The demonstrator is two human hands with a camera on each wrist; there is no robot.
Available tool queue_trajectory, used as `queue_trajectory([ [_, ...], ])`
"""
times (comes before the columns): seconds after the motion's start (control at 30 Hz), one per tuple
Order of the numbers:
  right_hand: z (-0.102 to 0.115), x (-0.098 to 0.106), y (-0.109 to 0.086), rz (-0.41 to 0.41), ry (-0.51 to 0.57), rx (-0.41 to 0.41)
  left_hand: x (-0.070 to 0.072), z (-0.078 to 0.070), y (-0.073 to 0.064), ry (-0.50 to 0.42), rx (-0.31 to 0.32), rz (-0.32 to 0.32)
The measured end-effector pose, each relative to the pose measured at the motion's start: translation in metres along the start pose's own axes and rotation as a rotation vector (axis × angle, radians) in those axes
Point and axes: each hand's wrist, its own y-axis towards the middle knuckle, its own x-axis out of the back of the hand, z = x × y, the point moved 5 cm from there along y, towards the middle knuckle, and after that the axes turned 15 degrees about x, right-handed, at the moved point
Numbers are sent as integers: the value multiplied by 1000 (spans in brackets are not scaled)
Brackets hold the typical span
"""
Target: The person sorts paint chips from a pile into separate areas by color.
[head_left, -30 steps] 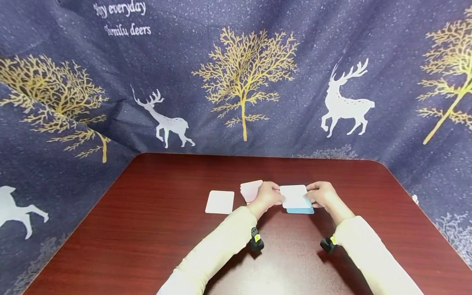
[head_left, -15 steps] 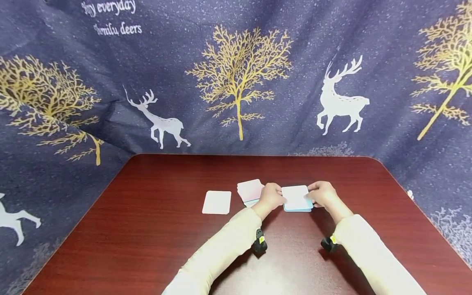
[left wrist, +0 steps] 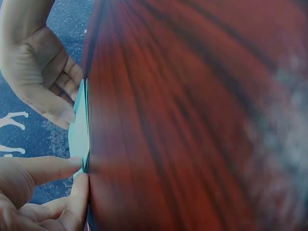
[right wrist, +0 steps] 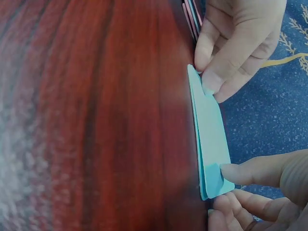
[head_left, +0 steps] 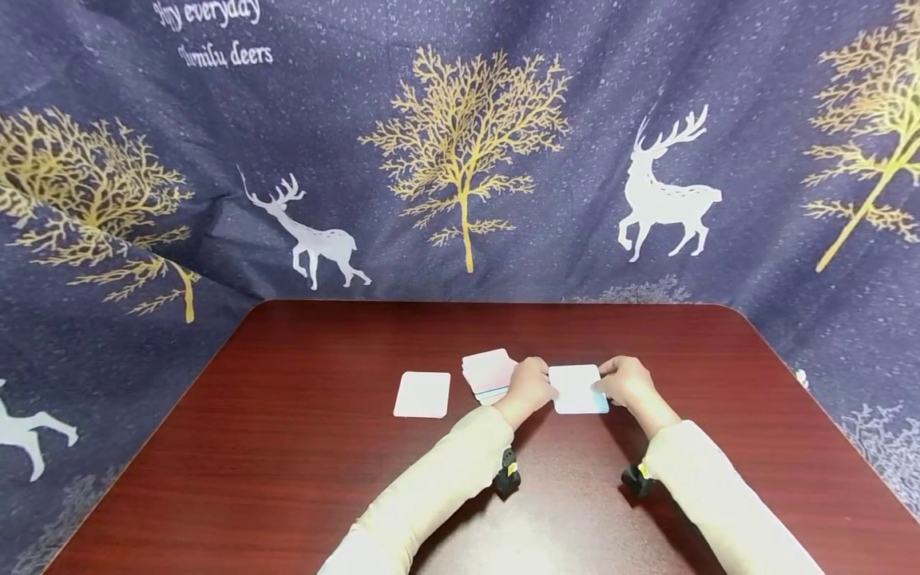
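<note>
On the table's far half, a squarish white-to-light-blue card [head_left: 577, 390] lies between both hands. The right wrist view shows it as the top of thin pale-blue layers [right wrist: 211, 137], their edges slightly parted at the near side. My left hand [head_left: 530, 383] pinches one side, its thumb [right wrist: 211, 79] on the upper face and fingers by the edge. Opposite, my right hand [head_left: 629, 382] pinches the other side near a corner, thumb on top, fingers at the edge below. A fanned pile of pinkish and bluish cards [head_left: 489, 372] lies just left of my left hand, partly hidden by it.
Further left lies a white square card [head_left: 422, 394], apart from the pile. The dark red wooden table [head_left: 302, 447] ends at the back against a blue cloth [head_left: 316, 104] printed with deer and trees. Each wrist carries a small black camera [head_left: 507, 473].
The blue strip that showed beneath the top white card has narrowed and vanished; the cards now line up. More of the pile beside my left hand shows.
</note>
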Motion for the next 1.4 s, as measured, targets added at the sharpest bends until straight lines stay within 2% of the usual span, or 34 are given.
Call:
queue_trajectory([
  [0.17, 0, -1, -1, 12, -93, 20, -2, -3, -2, 50, 18, 9],
  [0.3, 2, -1, 0, 10, -154, 56, -1, -4, -2, 55, 41, 22],
  [0.4, 2, -2, 0, 4, -161, 60, -1, -3, -3, 47, 44, 28],
  [0.53, 2, 0, -2, -3, -172, 66, -2, -4, -4, 21, 48, 31],
  [0.63, 5, 2, -2, -8, -194, 81, 3, -4, -3, -51, 68, 57],
  [0.77, 11, 3, -2, -9, -211, 95, 15, -4, 0, -169, 121, 111],
  [0.87, 19, 5, 0, -14, -208, 99, 28, -4, 3, -220, 156, 130],
  [1.13, 48, 2, 7, 13, -147, 107, 71, 7, 4, -111, 145, 47],
  [1.4, 71, -19, 21, 74, -48, 142, 96, 31, 3, -48, 197, 10],
])
